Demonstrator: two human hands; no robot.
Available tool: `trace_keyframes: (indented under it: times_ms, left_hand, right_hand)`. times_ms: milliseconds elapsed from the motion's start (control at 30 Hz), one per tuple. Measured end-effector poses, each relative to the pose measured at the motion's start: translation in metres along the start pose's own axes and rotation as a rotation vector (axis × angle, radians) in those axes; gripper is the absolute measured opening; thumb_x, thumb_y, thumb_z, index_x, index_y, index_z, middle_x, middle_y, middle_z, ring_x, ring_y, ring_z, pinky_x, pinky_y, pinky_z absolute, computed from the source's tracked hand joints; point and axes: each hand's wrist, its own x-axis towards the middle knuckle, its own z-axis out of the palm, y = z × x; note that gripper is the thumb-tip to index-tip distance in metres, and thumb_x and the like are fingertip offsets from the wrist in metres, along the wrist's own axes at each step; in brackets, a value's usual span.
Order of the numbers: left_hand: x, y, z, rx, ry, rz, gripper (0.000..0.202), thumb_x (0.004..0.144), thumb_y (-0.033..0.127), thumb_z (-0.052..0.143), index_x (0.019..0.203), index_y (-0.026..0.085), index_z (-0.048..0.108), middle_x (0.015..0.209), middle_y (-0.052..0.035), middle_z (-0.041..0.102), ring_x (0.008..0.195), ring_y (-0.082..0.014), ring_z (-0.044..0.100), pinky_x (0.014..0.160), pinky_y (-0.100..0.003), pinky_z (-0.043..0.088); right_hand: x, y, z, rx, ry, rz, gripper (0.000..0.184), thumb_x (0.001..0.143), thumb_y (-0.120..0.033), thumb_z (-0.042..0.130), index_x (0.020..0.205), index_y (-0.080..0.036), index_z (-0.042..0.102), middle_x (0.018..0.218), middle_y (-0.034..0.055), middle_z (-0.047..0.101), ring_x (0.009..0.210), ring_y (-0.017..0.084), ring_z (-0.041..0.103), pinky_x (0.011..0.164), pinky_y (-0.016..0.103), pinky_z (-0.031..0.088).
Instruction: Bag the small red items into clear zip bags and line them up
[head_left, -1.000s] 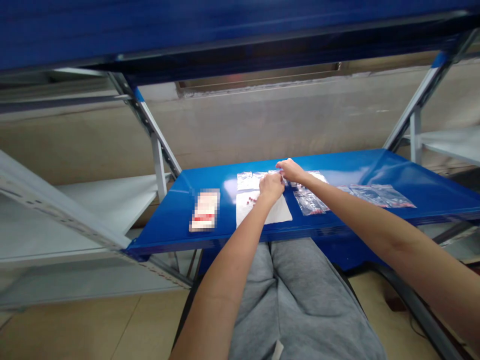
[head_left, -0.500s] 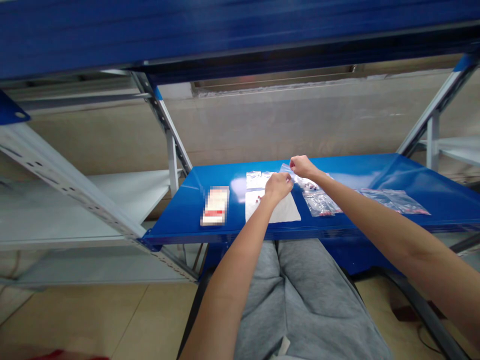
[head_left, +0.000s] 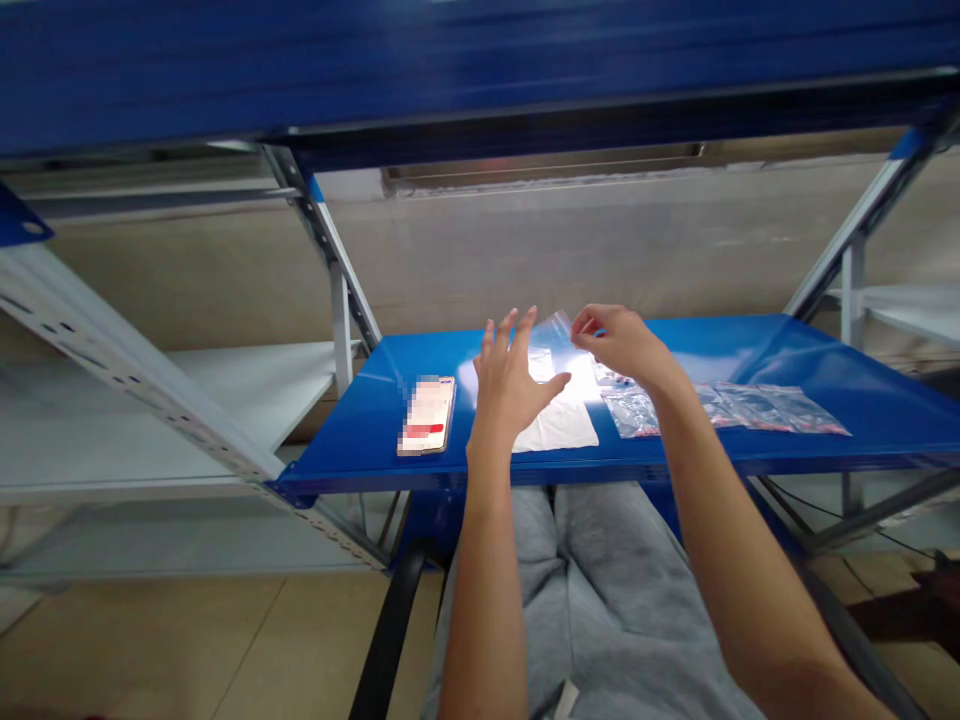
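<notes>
My right hand (head_left: 621,342) pinches the edge of a clear plastic zip bag (head_left: 556,330), which hangs tilted over the far half of the shelf. To its left, my left hand (head_left: 510,378) is raised with fingers spread and nothing between them. Beneath the left hand lies a white cloth or paper sheet (head_left: 561,428), partly covered by that hand and by glare. Near my right wrist, filled clear bags (head_left: 630,412) with small reddish pieces lie flat; the right forearm hides part of them.
A phone (head_left: 427,418) with a blurred screen lies on the left of the blue shelf (head_left: 855,385). More clear bags (head_left: 780,408) rest toward the right. A blue upper shelf (head_left: 480,80) spans overhead, and metal uprights (head_left: 334,245) stand at the sides.
My left hand has moved left and up, its fingers spreading from a closed pose. My right hand has shifted slightly, still holding the zip bag, which is now lifted more upright.
</notes>
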Motion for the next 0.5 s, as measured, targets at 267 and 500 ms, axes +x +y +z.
trace_keyframes:
  times_ms: [267, 500]
  left_hand:
    - [-0.035, 0.006, 0.008, 0.008, -0.098, -0.034, 0.072, 0.083, 0.037, 0.083, 0.147, 0.028, 0.052, 0.142, -0.0105, 0.064, 0.141, -0.0363, 0.051, 0.119, -0.057, 0.036]
    - [-0.049, 0.0, 0.012, -0.011, -0.109, -0.031, 0.084, 0.08, 0.036, 0.084, 0.154, 0.028, 0.044, 0.141, -0.0125, 0.062, 0.133, -0.0341, 0.056, 0.11, -0.052, 0.045]
  right_hand:
    - [-0.064, 0.0, 0.039, 0.58, -0.084, 0.117, 0.018, 0.075, -0.036, 0.069, 0.079, -0.019, 0.067, 0.068, 0.0003, 0.063, 0.058, 0.012, 0.05, 0.057, 0.028, 0.039]
    - [-0.076, 0.006, 0.053, 0.606, -0.122, 0.113, 0.021, 0.074, -0.038, 0.07, 0.076, -0.017, 0.07, 0.071, 0.0016, 0.065, 0.065, 0.015, 0.054, 0.06, 0.028, 0.04]
